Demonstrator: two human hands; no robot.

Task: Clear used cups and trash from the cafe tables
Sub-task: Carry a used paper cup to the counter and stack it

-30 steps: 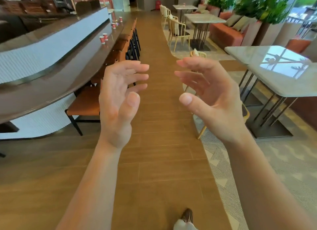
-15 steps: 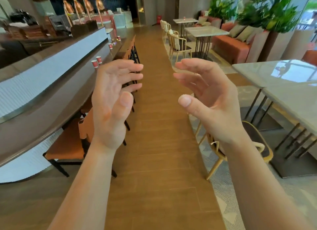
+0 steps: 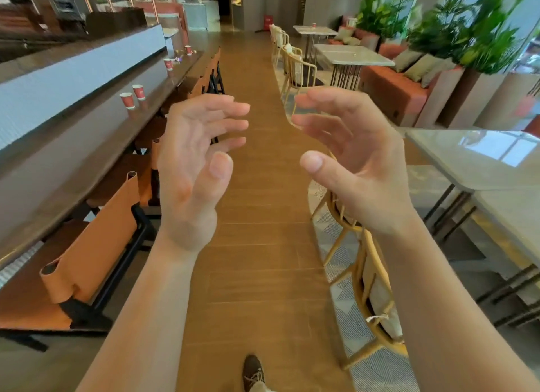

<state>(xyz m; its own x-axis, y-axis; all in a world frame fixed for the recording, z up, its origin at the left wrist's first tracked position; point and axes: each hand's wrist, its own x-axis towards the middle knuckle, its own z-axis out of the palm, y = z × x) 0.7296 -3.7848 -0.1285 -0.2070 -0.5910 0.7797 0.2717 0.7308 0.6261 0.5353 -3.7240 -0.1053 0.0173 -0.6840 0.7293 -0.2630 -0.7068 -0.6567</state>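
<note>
**Both hands empty over the aisle, cups upright on the counter**

Gripped nothing; kept left hand (image 3: pixel 193 169) and right hand (image 3: pixel 359 163) released, palms facing each other across a gap. Advanced along the wooden aisle (image 3: pixel 263 274) since half a second before: brought the pair of red cups (image 3: pixel 127 100) nearer and further left, enlarged the orange stool (image 3: pixel 96 245) at lower left, revealed a shoe (image 3: pixel 252 368) at the bottom edge; left the hand pose unchanged. Found the pair standing upright on the bar counter (image 3: pixel 87 146), mouths up, long axes vertical, just beside each other, well apart from both hands; likewise two further red cups (image 3: pixel 168 64) beyond. Raised both forearms from the bottom corners, fingers loosely curved and spread, fingertips pointing inward, thumbs nearest the camera. Passed a marble table (image 3: pixel 482 158) on the right.
</note>
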